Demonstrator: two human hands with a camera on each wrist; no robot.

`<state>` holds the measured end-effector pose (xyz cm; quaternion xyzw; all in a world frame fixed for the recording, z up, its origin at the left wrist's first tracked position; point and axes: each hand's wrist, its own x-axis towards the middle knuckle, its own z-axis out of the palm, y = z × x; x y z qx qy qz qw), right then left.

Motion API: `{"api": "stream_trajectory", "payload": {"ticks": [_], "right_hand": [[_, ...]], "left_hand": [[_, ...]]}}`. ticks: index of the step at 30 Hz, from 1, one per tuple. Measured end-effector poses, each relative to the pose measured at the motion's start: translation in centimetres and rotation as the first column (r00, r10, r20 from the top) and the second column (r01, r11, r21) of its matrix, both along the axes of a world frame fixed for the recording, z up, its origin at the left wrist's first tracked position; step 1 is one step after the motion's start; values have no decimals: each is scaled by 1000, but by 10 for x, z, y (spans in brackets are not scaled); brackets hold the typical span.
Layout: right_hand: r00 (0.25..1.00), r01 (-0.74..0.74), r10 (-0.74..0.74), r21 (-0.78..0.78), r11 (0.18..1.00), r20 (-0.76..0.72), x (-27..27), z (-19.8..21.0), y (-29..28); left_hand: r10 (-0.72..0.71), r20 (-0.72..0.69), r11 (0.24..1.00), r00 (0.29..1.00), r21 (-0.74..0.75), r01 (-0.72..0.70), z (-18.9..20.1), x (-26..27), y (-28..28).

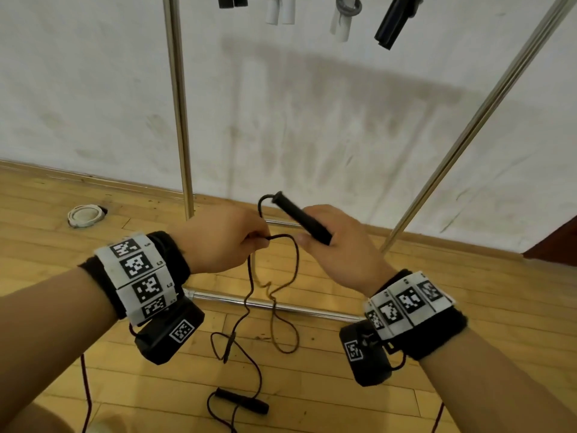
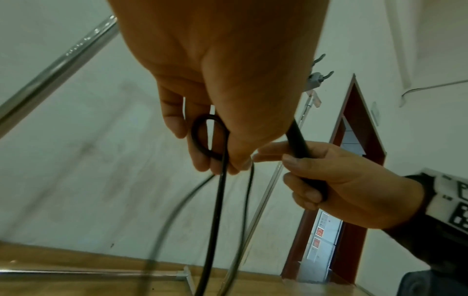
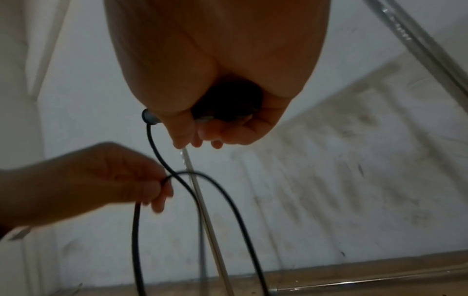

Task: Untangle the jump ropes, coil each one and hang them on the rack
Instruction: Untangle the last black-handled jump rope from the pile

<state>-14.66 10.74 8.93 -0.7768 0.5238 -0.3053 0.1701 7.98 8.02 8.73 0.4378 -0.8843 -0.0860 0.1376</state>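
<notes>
Both hands work the black rope [image 1: 293,264]: right hand [image 1: 337,245] grips its handle [image 1: 301,218], left hand [image 1: 224,239] pinches a loop. Coiling has begun; next, gather the slack trailing to the floor [image 1: 468,401].

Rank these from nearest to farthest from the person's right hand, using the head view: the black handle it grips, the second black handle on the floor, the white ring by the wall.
1. Black handle, gripped in the right hand.
2. Second black handle, on the floor below.
3. White ring, far left by the wall.
</notes>
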Motion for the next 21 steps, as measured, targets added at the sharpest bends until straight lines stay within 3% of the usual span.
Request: {"api": "stream_trajectory", "payload": {"ticks": [5, 10, 14, 21], "right_hand": [[998, -19, 15, 68, 997, 58, 15, -2, 0], [998, 53, -53, 1, 999, 44, 10, 5, -4], [954, 137, -134, 5, 991, 267, -6, 13, -11], [867, 284, -227, -66, 957, 444, -50, 23, -20]], "left_hand": [[4, -146, 1000, 989, -4, -4, 2, -6, 4], [56, -285, 997, 957, 64, -39, 0, -7, 3], [153, -338, 970, 929, 229, -77, -6, 0, -2], [128, -59, 929, 990, 357, -99, -25, 21, -13]]}}
